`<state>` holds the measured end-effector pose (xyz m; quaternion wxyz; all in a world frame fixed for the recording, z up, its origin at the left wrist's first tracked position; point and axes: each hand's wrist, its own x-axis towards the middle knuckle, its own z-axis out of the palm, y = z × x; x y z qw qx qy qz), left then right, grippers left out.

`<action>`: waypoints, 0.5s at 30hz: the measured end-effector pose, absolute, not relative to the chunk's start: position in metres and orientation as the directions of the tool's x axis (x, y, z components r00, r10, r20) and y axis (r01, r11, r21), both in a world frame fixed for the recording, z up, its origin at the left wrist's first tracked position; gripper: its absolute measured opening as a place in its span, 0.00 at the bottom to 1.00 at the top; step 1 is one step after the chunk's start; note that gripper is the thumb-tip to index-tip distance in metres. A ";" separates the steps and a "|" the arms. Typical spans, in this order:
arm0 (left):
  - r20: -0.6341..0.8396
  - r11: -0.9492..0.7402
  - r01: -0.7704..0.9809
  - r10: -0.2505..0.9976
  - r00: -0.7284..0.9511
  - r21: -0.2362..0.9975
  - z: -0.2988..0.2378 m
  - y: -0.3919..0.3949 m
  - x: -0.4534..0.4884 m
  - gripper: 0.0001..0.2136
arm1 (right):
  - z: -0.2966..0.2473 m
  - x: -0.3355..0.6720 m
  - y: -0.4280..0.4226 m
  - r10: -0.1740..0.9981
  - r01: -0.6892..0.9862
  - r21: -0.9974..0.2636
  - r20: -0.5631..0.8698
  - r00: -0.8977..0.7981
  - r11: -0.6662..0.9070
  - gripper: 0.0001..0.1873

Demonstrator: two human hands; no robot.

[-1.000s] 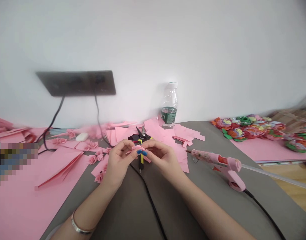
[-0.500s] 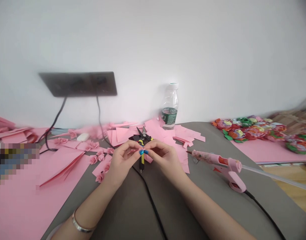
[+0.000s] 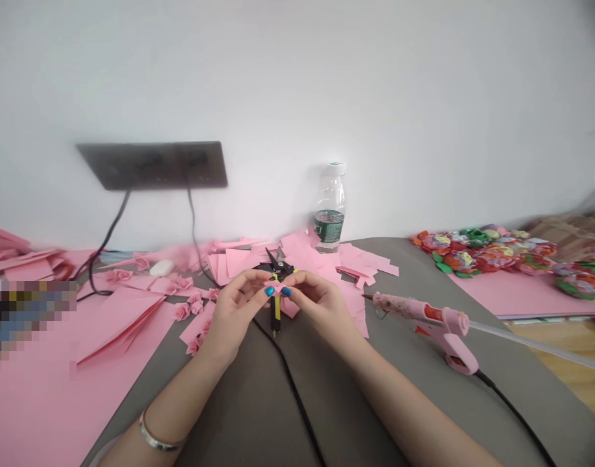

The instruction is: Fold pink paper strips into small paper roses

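A small folded piece of pink paper (image 3: 277,286) is pinched between both hands at the middle of the view. My left hand (image 3: 240,308) grips its left side with thumb and fingertips, and my right hand (image 3: 317,305) holds the right side the same way. The fingers hide much of the paper. Behind and below it lie black-and-yellow cutting pliers (image 3: 277,318), their blades pointing toward the wall. Pink paper roses (image 3: 181,311) lie to the left of my left hand. Off to the right of my right hand rests a pink hot glue gun (image 3: 424,314) with a clear glue stick in it.
A bottle (image 3: 329,211) with a green label stands by the wall among cut pink paper pieces (image 3: 368,259). Large pink sheets (image 3: 45,408) cover the left. Colourful paper flowers (image 3: 487,250) lie at the far right. A black cable (image 3: 292,383) crosses the grey tabletop (image 3: 375,415).
Both thumbs have shifted slightly up and apart on the pink paper, and its folded middle now shows between them. The other things lie as before.
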<state>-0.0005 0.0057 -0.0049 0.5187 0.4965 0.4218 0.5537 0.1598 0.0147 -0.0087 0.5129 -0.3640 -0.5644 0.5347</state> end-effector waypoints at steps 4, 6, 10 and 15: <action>0.215 -0.220 -0.122 0.975 -0.054 0.968 -0.005 0.005 -0.002 0.09 | -0.007 0.156 0.012 0.954 -0.171 -0.976 0.177 -0.244 0.138 0.14; 0.277 -0.282 -0.090 0.958 -0.070 0.955 -0.005 0.003 -0.002 0.08 | -0.007 0.155 0.011 0.953 -0.182 -0.974 0.175 -0.247 0.132 0.15; 0.395 -0.395 0.019 0.918 -0.039 0.919 -0.005 0.001 -0.001 0.04 | -0.008 0.155 0.011 0.962 -0.201 -0.972 0.168 -0.216 0.124 0.15; 0.561 -0.558 0.148 0.828 0.024 0.817 -0.008 0.002 -0.003 0.03 | -0.010 0.156 0.009 0.962 -0.176 -0.975 0.174 -0.208 0.139 0.14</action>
